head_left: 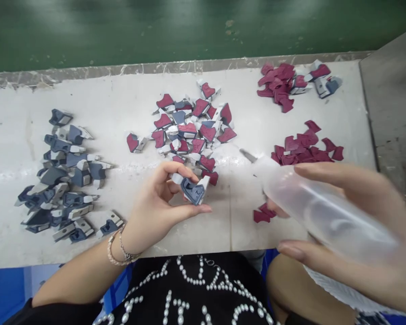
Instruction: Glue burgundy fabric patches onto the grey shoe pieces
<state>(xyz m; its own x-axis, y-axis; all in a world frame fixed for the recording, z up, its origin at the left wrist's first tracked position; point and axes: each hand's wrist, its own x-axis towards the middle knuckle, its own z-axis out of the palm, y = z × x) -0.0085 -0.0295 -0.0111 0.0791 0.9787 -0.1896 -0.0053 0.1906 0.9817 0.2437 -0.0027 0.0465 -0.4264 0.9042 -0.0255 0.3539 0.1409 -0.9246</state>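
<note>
My left hand (165, 198) pinches a small grey-and-white plastic part (193, 192) between thumb and fingers, its hollow dark side facing up. In my right hand (365, 216) is a translucent squeeze bottle (311, 203), tilted so its thin dark nozzle points left and away from me. The nozzle tip is apart from the plastic part. Just beyond my left hand lies a pile of similar parts with dark red pieces (187, 128) on them. Loose dark red pieces (304, 146) lie behind the bottle, partly hidden by it.
Grey-and-white parts without red (64, 180) are heaped at the left of the white table (122, 95). More red pieces (279, 83) and a few parts (325, 81) sit at the back right. A green surface (189, 31) runs behind the table; a grey panel (392, 72) borders the right.
</note>
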